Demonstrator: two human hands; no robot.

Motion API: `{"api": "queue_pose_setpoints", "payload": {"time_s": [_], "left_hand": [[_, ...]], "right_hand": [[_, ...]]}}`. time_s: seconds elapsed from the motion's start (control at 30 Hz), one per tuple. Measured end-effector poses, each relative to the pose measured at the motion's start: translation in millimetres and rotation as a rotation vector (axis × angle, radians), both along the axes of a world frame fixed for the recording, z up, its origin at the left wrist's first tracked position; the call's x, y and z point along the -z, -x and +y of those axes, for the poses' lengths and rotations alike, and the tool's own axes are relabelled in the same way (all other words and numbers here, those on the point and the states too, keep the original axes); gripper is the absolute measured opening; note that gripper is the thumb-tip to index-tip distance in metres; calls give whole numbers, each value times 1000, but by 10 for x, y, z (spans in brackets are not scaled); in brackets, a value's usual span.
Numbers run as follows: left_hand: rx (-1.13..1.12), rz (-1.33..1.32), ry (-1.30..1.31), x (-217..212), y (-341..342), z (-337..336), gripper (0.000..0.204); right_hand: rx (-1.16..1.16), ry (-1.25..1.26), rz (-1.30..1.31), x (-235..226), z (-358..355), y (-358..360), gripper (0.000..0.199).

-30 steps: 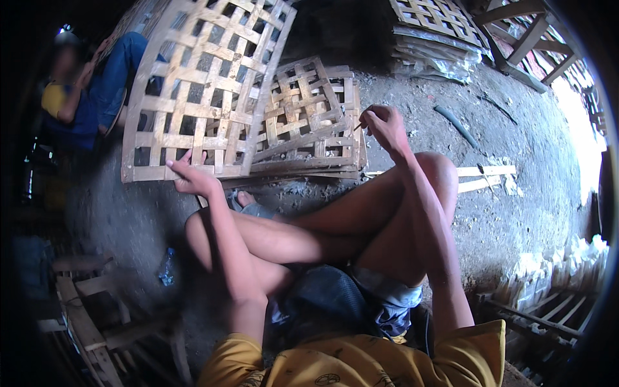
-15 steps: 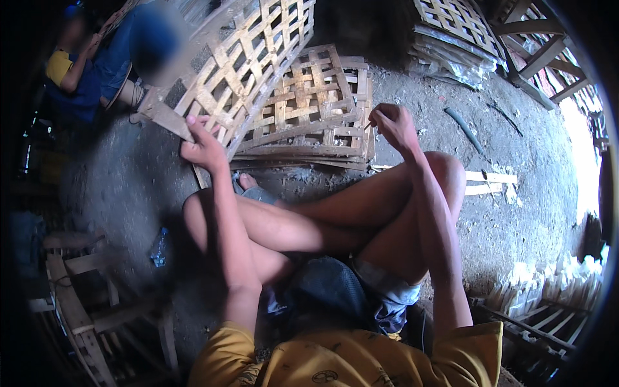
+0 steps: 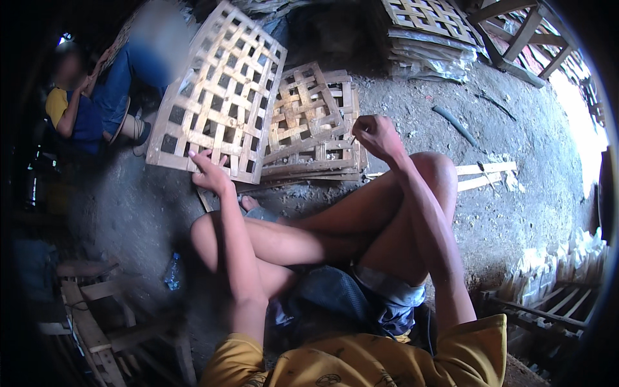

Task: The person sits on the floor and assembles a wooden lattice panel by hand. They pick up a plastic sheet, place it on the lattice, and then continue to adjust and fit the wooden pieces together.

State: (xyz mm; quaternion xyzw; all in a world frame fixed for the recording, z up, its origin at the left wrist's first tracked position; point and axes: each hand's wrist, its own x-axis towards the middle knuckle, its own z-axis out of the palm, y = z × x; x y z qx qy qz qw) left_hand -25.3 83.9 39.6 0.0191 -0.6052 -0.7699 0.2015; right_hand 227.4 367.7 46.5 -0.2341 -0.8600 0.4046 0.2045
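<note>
My left hand grips the lower edge of a woven bamboo lattice panel, its fingers closed round the slats. The panel stands tilted up, its woven face towards me. My right hand is raised with the fingers curled in, to the right of a low stack of similar lattice panels. Whatever those fingers hold, if anything, is too small or hidden to make out. The top panel of the stack lies askew, partly behind the held one.
Another stack of lattice panels with plastic sheets stands at the far right, beside a wooden frame. On the floor lie a dark strip, pale slats and a plastic bottle. A person sits at the far left.
The panel in my left hand has swung to face me more, its lower edge coming down. My right hand has shifted slightly left and down; the thin stick seen at its fingers no longer shows.
</note>
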Motion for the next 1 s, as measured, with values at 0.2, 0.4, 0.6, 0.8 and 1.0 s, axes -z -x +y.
{"api": "queue_pose_setpoints", "payload": {"time_s": [0.2, 0.4, 0.6, 0.8, 1.0], "left_hand": [[-121, -422, -244, 161, 317, -244, 58], [-76, -653, -255, 651, 482, -323, 57], [-83, -732, -180, 946, 225, -655, 58], [-145, -707, -69, 936, -172, -1048, 63], [169, -143, 289, 199, -905, -603, 69]], "right_hand": [[-79, -79, 65, 55, -21, 41, 11], [-65, -122, 95, 90, -24, 105, 12], [-104, -97, 80, -21, -100, 169, 17], [-60, -29, 61, -45, -37, 265, 15], [-33, -39, 133, 82, 223, 63, 13]]}}
